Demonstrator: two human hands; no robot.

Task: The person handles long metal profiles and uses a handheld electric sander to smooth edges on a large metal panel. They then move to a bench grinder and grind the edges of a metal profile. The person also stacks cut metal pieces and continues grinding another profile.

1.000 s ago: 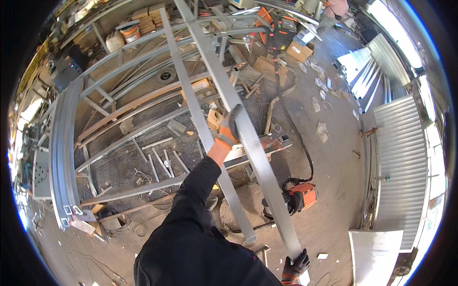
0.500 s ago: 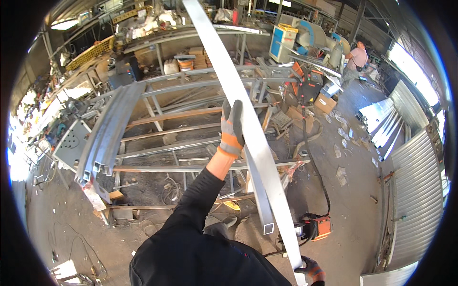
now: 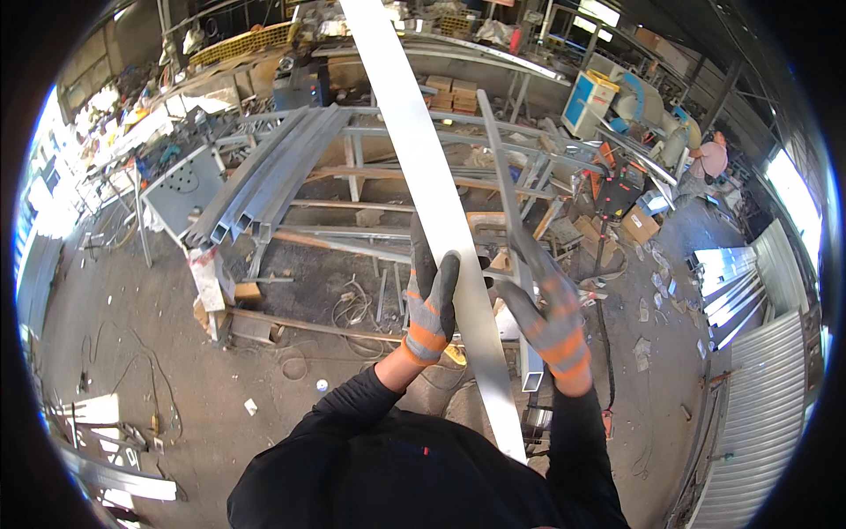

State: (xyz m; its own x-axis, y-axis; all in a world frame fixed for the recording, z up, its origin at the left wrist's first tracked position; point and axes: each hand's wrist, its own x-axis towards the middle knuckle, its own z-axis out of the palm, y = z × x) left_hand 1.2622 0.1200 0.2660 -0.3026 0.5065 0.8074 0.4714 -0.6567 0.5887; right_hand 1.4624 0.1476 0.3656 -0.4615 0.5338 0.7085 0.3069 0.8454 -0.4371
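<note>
My left hand (image 3: 430,309), in a grey and orange work glove, is closed around a long, bright metal bar (image 3: 410,132). The bar slants from the top of the view down toward my body. My right hand (image 3: 553,331), gloved alike and blurred, is over a grey square metal tube (image 3: 502,167) just to the right of the bar. Its thumb and fingers are spread apart. The tube's hollow end (image 3: 531,382) faces me below that hand. Whether the right hand touches the tube, I cannot tell.
A low metal frame (image 3: 352,231) stands ahead, with several square tubes (image 3: 282,176) stacked on its left. Cardboard boxes (image 3: 639,225) and scraps lie to the right, near corrugated sheets (image 3: 749,401). Another person (image 3: 709,159) is at the far right. Cables (image 3: 150,379) trail across the left floor.
My right hand has left the bar's near end and come up beside my left hand, over the square tube. The left hand keeps its hold on the bar. The view has shifted left.
</note>
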